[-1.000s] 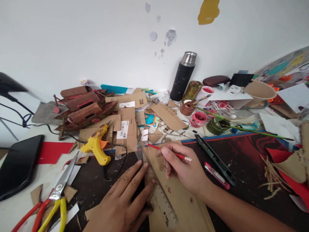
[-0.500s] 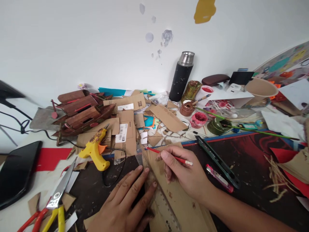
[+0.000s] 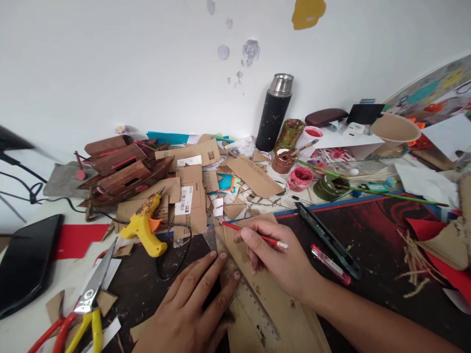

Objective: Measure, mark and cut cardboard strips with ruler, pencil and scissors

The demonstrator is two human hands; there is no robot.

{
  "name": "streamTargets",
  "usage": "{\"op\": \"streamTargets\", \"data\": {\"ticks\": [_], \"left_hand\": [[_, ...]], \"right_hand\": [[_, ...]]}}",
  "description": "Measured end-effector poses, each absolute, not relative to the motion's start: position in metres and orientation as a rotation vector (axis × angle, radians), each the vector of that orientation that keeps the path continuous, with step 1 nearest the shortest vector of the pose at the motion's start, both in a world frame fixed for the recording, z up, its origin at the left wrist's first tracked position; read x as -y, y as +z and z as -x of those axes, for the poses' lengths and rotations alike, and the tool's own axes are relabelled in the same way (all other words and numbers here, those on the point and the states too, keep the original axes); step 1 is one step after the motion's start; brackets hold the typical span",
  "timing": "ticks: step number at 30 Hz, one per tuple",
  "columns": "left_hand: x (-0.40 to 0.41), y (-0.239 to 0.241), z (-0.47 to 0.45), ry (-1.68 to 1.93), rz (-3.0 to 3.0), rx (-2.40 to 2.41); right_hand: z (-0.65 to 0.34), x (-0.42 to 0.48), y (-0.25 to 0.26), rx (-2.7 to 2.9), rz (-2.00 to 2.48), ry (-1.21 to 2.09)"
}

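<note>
A strip of brown cardboard (image 3: 290, 314) lies in front of me with a clear ruler (image 3: 257, 314) laid slantwise across it. My left hand (image 3: 195, 299) is spread flat, its fingertips pressing on the ruler's left side. In my right hand (image 3: 272, 250) a red pencil (image 3: 235, 227) is pinched, its white-ended back sticking out past the thumb. The hand rests on the cardboard, and the pencil's front end points left near the ruler's far end. Whether the tip touches the cardboard, I cannot tell.
To the left lie a yellow glue gun (image 3: 143, 228), scissors (image 3: 88, 299) and a black phone-like slab (image 3: 29, 264). Brown model boats (image 3: 125, 166) stand behind. A green cutter (image 3: 327, 240) and a pink pen (image 3: 331, 264) lie right. Paint jars (image 3: 300, 179) and a black flask (image 3: 274, 115) stand at the back.
The view has shifted slightly. My right hand and the red pencil keep nearly the same place over the cardboard, and my left hand stays spread on the ruler.
</note>
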State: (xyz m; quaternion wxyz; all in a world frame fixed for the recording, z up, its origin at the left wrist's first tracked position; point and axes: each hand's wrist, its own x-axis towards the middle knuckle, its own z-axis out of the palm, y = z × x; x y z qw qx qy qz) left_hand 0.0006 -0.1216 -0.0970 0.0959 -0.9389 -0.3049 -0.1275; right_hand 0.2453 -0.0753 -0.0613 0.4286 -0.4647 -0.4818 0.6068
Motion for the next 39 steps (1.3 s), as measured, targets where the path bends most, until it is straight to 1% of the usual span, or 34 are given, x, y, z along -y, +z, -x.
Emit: {"op": "streamTargets", "data": {"ticks": [18,24,29,39], "left_hand": [[0.1217,-0.0901,-0.0024,-0.507,2.760,0.979],[0.1214,-0.0898,-0.0051,-0.439,2.833,0.887],[0.1199,-0.0904,-0.0029,-0.453,2.827,0.888],[0.1211,-0.0925,0.0010,-0.330,2.818,0.867]], "right_hand": [[-0.2451,0.0765,-0.0659,1.281,1.112,1.484],[-0.2444,0.0770,-0.0647,1.313,1.111,1.463],[-0.2442,0.0772,-0.0630,1.314,1.116,1.461],[-0.2436,0.0760,-0.0615,1.352,1.100,1.445]]}}
